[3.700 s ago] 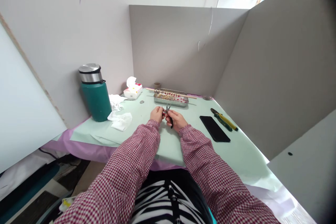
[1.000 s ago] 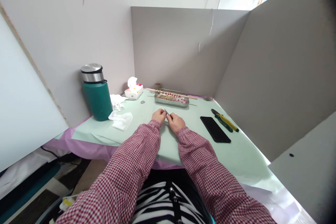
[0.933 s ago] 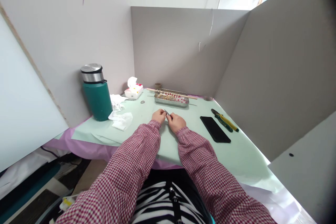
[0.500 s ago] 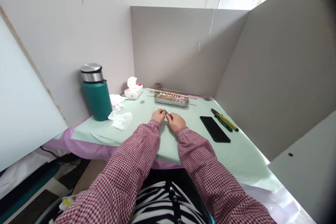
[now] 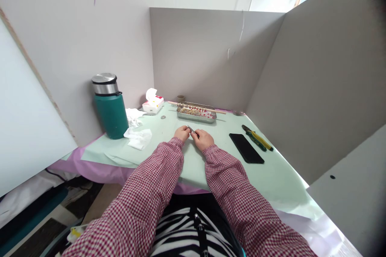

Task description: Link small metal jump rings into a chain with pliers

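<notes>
We see left hand (image 5: 181, 133) and right hand (image 5: 204, 139) close together mid-table on the green mat (image 5: 169, 144), both pinching small pliers (image 5: 191, 129); metal tray (image 5: 196, 113) just beyond, phone (image 5: 246, 148) right.

One view only — a head-worn camera, looking forward and down from above the person's lap across the table (image 5: 271, 176) toward 12 o'clock. It sits well back: both hands show small at centre, the left hand (image 5: 181, 133) and right hand (image 5: 204, 139) just apart. Partition walls close in at 9, 12 and 3 o'clock — no second view overlaps.
</notes>
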The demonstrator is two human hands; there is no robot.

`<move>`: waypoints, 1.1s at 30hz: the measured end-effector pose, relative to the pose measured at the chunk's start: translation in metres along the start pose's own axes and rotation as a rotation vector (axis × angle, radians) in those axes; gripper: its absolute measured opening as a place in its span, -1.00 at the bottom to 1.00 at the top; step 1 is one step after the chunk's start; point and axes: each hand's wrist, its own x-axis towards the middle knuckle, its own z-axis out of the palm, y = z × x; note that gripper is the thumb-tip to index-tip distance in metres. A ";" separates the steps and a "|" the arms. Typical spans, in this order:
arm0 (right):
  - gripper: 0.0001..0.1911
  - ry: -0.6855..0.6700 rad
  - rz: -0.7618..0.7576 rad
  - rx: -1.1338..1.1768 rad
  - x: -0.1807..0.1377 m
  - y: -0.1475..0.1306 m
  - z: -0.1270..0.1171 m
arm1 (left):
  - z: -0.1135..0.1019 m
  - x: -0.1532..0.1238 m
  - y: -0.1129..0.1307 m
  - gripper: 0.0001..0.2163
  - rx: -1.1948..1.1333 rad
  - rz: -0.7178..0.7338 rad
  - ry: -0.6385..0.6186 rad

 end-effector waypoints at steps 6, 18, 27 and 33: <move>-0.65 -0.002 -0.015 0.005 0.000 0.002 -0.002 | 0.000 -0.007 0.006 -0.89 -0.081 -0.021 -0.038; -0.57 0.005 -0.017 0.108 -0.001 0.003 -0.003 | -0.002 -0.012 0.012 -0.86 -0.180 -0.060 -0.094; -0.59 0.001 -0.009 0.081 0.001 0.004 -0.001 | 0.000 -0.010 0.007 -0.82 -0.108 -0.016 -0.099; -0.62 -0.015 0.064 -0.017 0.000 -0.004 -0.005 | 0.000 -0.006 0.004 -0.85 0.051 0.033 -0.031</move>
